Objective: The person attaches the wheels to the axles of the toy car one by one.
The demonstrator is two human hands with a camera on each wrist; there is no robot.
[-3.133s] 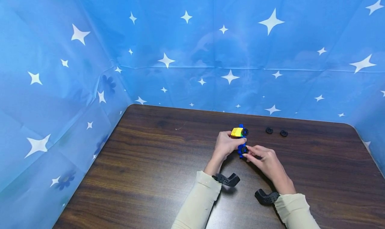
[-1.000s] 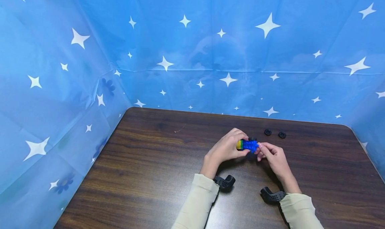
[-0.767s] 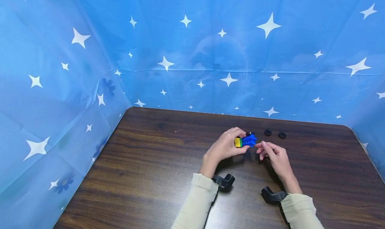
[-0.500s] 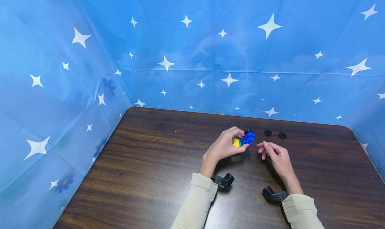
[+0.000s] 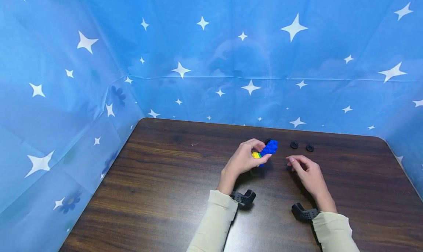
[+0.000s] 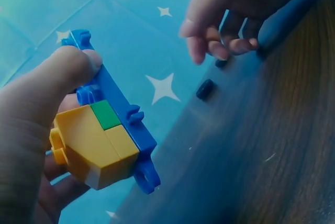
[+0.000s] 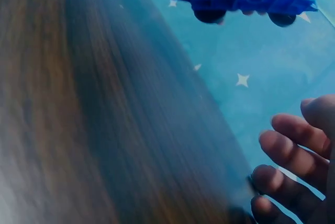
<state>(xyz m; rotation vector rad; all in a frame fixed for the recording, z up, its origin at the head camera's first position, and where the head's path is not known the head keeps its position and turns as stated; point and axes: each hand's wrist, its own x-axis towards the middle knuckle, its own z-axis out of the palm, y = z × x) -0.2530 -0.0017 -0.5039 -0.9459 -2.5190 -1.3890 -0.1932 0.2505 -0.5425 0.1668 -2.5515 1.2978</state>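
My left hand (image 5: pixel 242 158) grips a toy car built of blocks, lifted over the table. Its long blue chassis (image 6: pixel 112 93) lies between thumb and fingers, with yellow blocks (image 6: pixel 86 143) and one green block (image 6: pixel 106 114) at one end. Two black wheels (image 7: pixel 209 15) sit along one side of the chassis, as the right wrist view shows; bare blue hubs face the thumb in the left wrist view. To the right of the car, my right hand (image 5: pixel 308 173) hovers with loosely bent fingers and nothing in them.
Two loose black wheels, a left one (image 5: pixel 294 145) and a right one (image 5: pixel 310 148), lie on the dark wooden table (image 5: pixel 158 178) beyond my right hand. A blue star-patterned cloth (image 5: pixel 218 53) stands behind the table's back edge. Each wrist carries a black camera mount (image 5: pixel 244 198).
My right hand has let go of the wheel at the car's side and drawn back to the right. My left hand has turned the car, its wheeled side now facing away.
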